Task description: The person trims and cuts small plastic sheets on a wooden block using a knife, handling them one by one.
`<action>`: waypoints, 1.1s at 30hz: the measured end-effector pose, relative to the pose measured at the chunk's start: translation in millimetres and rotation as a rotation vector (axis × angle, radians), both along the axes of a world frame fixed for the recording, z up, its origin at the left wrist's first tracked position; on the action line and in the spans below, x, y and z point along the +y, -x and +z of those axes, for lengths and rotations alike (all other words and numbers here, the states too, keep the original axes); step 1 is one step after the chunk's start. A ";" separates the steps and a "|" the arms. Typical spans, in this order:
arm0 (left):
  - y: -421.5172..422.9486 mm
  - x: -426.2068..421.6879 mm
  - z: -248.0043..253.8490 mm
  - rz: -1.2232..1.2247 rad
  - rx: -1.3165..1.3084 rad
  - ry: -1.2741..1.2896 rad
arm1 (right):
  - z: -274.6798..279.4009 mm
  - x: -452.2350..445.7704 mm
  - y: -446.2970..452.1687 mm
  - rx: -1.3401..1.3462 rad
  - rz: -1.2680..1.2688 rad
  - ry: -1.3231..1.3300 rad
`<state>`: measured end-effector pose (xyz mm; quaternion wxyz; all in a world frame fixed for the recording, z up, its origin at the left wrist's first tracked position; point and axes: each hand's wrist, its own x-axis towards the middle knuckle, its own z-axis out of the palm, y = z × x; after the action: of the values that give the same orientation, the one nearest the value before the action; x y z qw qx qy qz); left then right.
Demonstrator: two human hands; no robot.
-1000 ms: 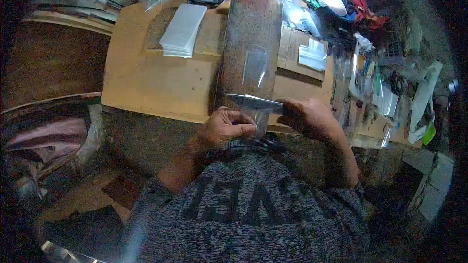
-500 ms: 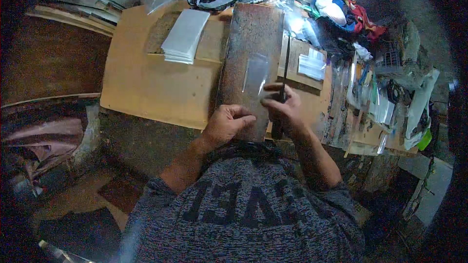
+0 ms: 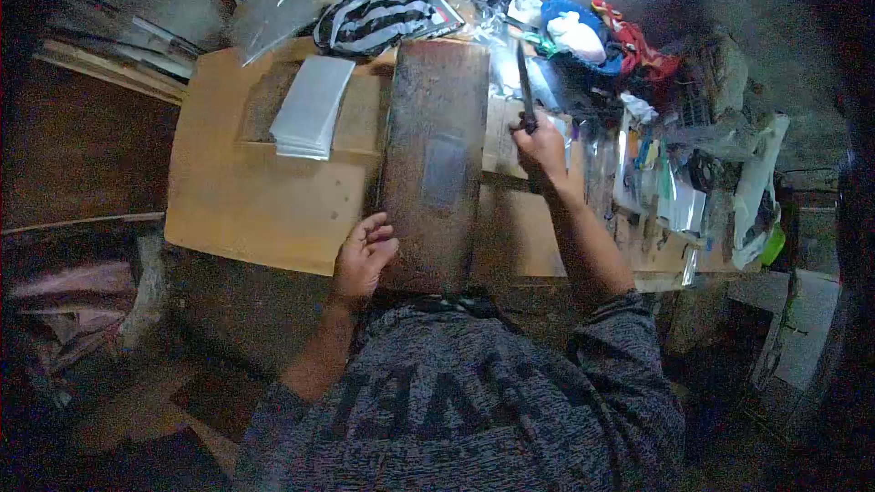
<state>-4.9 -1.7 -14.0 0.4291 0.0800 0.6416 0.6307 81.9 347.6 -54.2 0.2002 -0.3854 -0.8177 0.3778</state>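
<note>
A long dark wooden board extends away from my body. On its middle lies a small clear plastic sheet. My left hand is beside the board's left edge near its front end, fingers loosely bent and apart, holding nothing. My right hand is closed around the lower end of a long thin dark knife-like tool, which points away from me; its exact kind is unclear. That hand is right of the board, over a second stack of clear plastic sheets that it partly hides.
A neat stack of clear plastic sheets lies on the left of the tan tabletop. At the back are a black-and-white striped bundle, a blue container and red cloth. Assorted tools and plastic clutter the right side.
My left hand has moved left, off the board, and its fingers have loosened. My right hand has moved forward with the dark tool, away from the plastic sheet. The view has shifted slightly.
</note>
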 end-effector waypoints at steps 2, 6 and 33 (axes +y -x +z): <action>1.7 -9.1 -12.0 0.016 0.034 0.005 | 7.2 33.8 -4.3 -0.165 -0.020 -0.297; 2.0 -8.7 11.3 0.033 -0.062 0.030 | 2.3 94.0 4.5 -0.424 -0.155 -0.295; -11.2 -36.1 13.5 0.077 -0.053 0.034 | -21.6 138.8 40.9 -0.561 -0.201 -0.077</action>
<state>6.3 -37.8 -0.5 0.4228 0.0311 0.6433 0.6375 41.0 486.4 -75.8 0.0170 -0.5459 -0.8126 0.2036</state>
